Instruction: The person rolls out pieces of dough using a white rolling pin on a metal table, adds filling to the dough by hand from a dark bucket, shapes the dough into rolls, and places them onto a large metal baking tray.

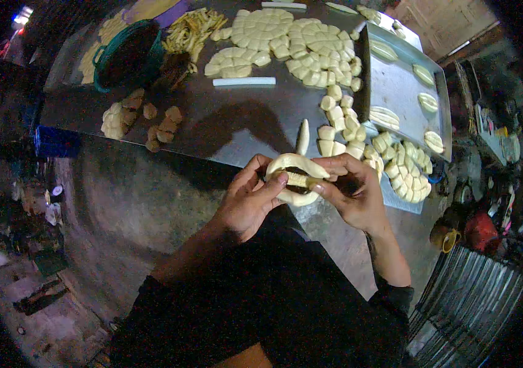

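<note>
Pale, soft dough (289,161) curves around a dark gap between my two hands, opened like a ring with a thick upper lip and a rounded lower one. It is held up in front of me, just off the near edge of the metal table (197,101). A yellowish ridged strip (298,180) crosses the middle of the opening. My left hand (243,205) pinches the dough from the left, thumb at the strip's left end and fingers curled behind. My right hand (359,193) pinches the other side, its thumb near the strip's right end; I cannot tell how its farther fingers sit.

Just beyond the dough, a slim pale piece (303,136) lies on the metal. Brown lumps (166,129) sit near the table's edge to my left, and farther back stand a green basin (103,58) and a heap of yellow sticks (191,30). A white bar (244,81) lies in front of cut dough portions (267,30), which spread packed together across the far side. To my right, a shallow metal tray (402,92) bears long, ridged dough pieces (422,74) set apart from one another, and more small portions (408,181) crowd below its near edge.
</note>
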Available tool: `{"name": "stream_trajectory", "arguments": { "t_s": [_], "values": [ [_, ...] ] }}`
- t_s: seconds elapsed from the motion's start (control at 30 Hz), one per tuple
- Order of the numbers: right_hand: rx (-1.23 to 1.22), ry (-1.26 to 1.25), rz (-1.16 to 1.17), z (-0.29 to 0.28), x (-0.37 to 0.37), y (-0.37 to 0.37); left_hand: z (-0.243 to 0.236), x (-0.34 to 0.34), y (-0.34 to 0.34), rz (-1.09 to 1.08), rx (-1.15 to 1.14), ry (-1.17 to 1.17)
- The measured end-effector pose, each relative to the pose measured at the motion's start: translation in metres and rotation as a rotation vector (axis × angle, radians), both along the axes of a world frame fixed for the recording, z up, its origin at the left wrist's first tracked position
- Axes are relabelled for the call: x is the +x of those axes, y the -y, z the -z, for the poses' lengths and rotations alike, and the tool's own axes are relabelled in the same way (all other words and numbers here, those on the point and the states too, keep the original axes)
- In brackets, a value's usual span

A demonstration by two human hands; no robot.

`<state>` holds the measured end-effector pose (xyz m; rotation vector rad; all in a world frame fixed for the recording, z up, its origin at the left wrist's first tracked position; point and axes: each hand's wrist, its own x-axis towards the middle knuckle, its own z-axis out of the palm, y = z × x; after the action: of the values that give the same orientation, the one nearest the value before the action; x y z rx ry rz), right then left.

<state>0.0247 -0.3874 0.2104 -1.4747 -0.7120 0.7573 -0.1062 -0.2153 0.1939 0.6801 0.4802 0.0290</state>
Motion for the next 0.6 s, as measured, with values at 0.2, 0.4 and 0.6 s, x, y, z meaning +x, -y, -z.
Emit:
{"name": "stream_trajectory", "arguments": {
  "t_s": [0.2, 0.4, 0.6],
  "values": [
    [-0.107, 0.569, 0.014, -0.035, -0.003, 0.033, -0.005, 0.002, 0.0, 0.16, -0.29, 0.105],
    [-0.045, 0.764, 0.125, -0.053, -0.018, 0.022, -0.042, 0.005, -0.017, 0.42, 0.282, 0.288],
    [-0.142, 0.605, 0.153, -0.038, -0.011, -0.039, -0.006, 0.003, -0.052, 0.088, 0.689, 0.099]
  ]
}}
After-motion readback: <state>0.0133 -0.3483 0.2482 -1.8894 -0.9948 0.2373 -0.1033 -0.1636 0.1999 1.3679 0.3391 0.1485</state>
